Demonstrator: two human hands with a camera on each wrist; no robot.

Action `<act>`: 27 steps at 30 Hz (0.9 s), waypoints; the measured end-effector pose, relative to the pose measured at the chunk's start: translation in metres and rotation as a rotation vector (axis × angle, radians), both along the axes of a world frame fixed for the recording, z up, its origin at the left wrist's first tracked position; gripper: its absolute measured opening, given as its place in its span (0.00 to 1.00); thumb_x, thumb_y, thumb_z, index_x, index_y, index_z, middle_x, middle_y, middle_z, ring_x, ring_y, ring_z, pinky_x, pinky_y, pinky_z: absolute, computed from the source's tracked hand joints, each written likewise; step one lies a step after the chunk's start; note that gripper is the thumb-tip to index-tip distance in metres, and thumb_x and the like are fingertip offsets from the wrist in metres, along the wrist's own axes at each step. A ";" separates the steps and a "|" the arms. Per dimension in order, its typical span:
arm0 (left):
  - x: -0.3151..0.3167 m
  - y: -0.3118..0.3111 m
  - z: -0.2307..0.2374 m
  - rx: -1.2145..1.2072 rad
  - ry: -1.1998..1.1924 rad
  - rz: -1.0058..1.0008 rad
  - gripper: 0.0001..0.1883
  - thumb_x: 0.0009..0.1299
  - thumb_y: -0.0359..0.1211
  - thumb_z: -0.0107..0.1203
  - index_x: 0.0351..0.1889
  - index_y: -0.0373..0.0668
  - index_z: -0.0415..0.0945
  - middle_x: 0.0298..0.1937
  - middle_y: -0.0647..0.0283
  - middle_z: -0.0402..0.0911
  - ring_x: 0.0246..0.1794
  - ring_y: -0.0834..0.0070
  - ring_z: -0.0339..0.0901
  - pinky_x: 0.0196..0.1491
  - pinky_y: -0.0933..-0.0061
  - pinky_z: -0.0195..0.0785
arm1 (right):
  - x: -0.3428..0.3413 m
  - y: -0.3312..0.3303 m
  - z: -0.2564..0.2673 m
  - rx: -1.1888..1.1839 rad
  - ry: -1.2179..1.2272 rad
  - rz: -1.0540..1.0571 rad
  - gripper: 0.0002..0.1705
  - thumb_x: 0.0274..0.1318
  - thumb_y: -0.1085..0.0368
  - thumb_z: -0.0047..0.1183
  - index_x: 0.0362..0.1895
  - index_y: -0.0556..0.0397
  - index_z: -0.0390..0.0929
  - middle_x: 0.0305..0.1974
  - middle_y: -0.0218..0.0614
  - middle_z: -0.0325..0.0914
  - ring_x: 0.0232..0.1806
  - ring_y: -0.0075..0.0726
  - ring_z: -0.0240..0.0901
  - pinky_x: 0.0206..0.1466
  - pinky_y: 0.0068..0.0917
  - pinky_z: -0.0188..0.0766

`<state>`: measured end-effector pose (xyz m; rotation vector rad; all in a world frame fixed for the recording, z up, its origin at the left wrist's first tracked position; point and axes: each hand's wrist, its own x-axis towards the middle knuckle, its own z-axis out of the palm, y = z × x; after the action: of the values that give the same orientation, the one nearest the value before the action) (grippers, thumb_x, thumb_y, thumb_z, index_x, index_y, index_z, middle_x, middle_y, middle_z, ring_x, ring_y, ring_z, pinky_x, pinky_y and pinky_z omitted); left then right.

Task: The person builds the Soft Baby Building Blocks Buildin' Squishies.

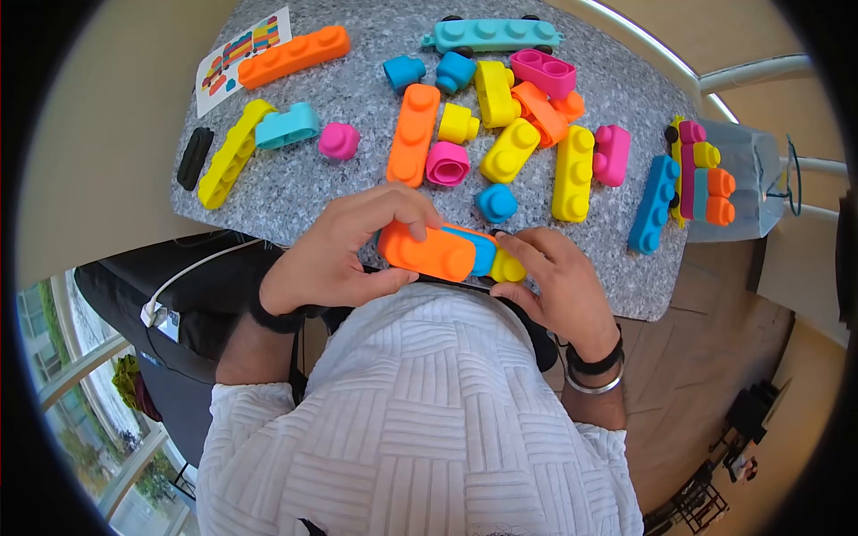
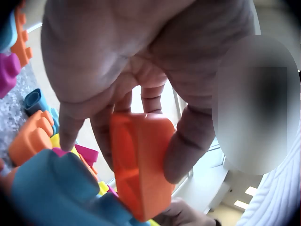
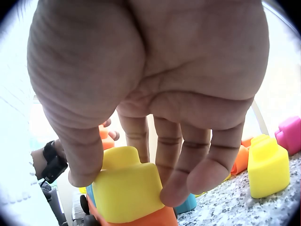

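At the near table edge, my left hand (image 1: 357,241) grips a long orange block (image 1: 429,255) between thumb and fingers. In the left wrist view that orange block (image 2: 148,165) is tilted, with its hollow underside partly showing. Beside it in the head view are a blue block (image 1: 483,254) and a yellow block (image 1: 508,266). My right hand (image 1: 563,281) pinches the yellow block, thumb on one side and fingers on the other. The right wrist view shows this yellow block (image 3: 129,188) on an orange base (image 3: 157,217) with black wheels (image 3: 87,209), largely hidden below.
Several loose blocks lie beyond my hands, among them an orange bar (image 1: 413,134) and a blue block (image 1: 496,204). A teal wheeled base (image 1: 492,36) stands at the back. A picture sheet (image 1: 219,76) lies back left; a built block vehicle (image 1: 693,179) and clear bag (image 1: 760,170) are right.
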<state>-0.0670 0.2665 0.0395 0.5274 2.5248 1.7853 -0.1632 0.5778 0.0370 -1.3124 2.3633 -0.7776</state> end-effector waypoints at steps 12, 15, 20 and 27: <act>0.005 0.010 0.013 -0.643 0.053 0.014 0.34 0.56 0.28 0.68 0.66 0.49 0.81 0.56 0.56 0.80 0.56 0.54 0.81 0.60 0.54 0.76 | -0.005 -0.006 0.003 0.001 -0.047 0.018 0.34 0.54 0.54 0.77 0.62 0.55 0.83 0.50 0.45 0.82 0.51 0.58 0.81 0.56 0.49 0.79; 0.004 0.014 0.012 -0.672 0.009 0.028 0.34 0.58 0.28 0.69 0.67 0.50 0.82 0.57 0.58 0.81 0.57 0.55 0.81 0.59 0.54 0.76 | -0.012 -0.008 0.010 0.026 -0.046 0.038 0.33 0.55 0.53 0.76 0.60 0.55 0.83 0.50 0.45 0.82 0.52 0.58 0.81 0.56 0.50 0.79; 0.011 0.026 0.003 -0.827 0.059 0.085 0.34 0.61 0.28 0.69 0.69 0.54 0.82 0.55 0.63 0.83 0.58 0.59 0.81 0.61 0.55 0.76 | -0.061 -0.011 0.015 -0.032 0.200 -0.005 0.29 0.60 0.53 0.74 0.59 0.56 0.82 0.51 0.47 0.82 0.51 0.61 0.80 0.56 0.51 0.78; 0.016 0.033 -0.002 -0.831 0.040 0.163 0.35 0.64 0.28 0.70 0.72 0.58 0.81 0.53 0.66 0.84 0.56 0.64 0.82 0.55 0.61 0.79 | -0.125 -0.045 -0.027 0.032 0.554 -0.222 0.24 0.62 0.65 0.70 0.61 0.55 0.82 0.54 0.49 0.83 0.53 0.61 0.81 0.56 0.53 0.80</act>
<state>-0.0510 0.2997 0.0373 0.3112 3.0502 0.5967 -0.2887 0.5324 0.0105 -1.4068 2.9782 -0.4664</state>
